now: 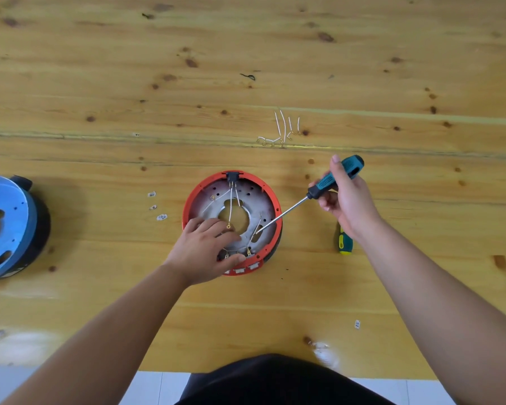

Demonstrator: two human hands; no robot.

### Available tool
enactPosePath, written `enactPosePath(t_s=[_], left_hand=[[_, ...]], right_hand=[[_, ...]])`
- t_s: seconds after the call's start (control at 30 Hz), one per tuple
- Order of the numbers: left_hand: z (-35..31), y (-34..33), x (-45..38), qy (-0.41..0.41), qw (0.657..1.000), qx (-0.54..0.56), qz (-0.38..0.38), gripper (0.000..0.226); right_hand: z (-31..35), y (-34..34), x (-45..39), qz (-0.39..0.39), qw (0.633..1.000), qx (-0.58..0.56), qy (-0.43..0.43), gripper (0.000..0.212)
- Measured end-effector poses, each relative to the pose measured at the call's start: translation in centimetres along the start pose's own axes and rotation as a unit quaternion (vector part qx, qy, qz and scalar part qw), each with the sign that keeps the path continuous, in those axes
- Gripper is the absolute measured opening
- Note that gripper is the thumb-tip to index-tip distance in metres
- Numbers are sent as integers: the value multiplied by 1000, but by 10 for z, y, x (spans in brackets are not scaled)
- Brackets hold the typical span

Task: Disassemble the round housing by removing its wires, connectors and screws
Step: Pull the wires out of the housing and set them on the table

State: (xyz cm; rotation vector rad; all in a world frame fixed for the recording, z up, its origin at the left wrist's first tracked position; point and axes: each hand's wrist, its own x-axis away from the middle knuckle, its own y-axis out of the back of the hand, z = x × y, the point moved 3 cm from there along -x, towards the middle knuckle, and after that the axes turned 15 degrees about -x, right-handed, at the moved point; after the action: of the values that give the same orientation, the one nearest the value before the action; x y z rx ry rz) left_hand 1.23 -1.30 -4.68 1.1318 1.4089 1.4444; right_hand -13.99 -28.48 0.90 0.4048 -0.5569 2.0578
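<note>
Fingers of left hand [208,247] spread, pressing round housing [272,200] at frame center; right hand [348,200] fingers curled around screwdriver [330,182], tip inside.

Wooden counter [275,54] bears a blue reel [6,226] at left edge. A green-yellow screwdriver [344,244] lies right of centre. Small white tags [158,206] lie scattered between.

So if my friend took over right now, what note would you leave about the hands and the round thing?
Left hand rests on the red round housing, steadying it, fingers relaxed.
Right hand grips the teal screwdriver, tip inside the housing's right side.
Done: some white wires lie on the table behind the housing, small connectors to its left.
Left: wires still inside, plus any remaining screws.
</note>
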Motion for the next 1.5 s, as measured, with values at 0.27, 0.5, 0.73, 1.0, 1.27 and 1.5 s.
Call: enactPosePath(t_s=[0.27, 0.5, 0.73, 1.0, 1.27, 1.5], left_hand=[[12, 5, -4, 8, 990, 35, -137, 20], [26, 1, -28, 128, 979, 30, -154, 21], [22, -18, -42, 137, 987, -62, -55, 54], [20, -23, -45, 139, 984, -89, -70, 58], [22, -26, -46, 142, 983, -93, -75, 55], [22, -26, -46, 144, 982, -91, -82, 54]], right_hand=[[-13, 21, 1, 93, 991, 92, -15, 15], [-14, 28, 1, 86, 991, 96, -30, 21], [-16, 23, -2, 108, 989, 98, -32, 42], [-26, 27, -6, 104, 991, 64, -55, 26], [-31, 28, -10, 89, 991, 61, -81, 29], [-30, 22, -7, 93, 989, 84, -80, 18]])
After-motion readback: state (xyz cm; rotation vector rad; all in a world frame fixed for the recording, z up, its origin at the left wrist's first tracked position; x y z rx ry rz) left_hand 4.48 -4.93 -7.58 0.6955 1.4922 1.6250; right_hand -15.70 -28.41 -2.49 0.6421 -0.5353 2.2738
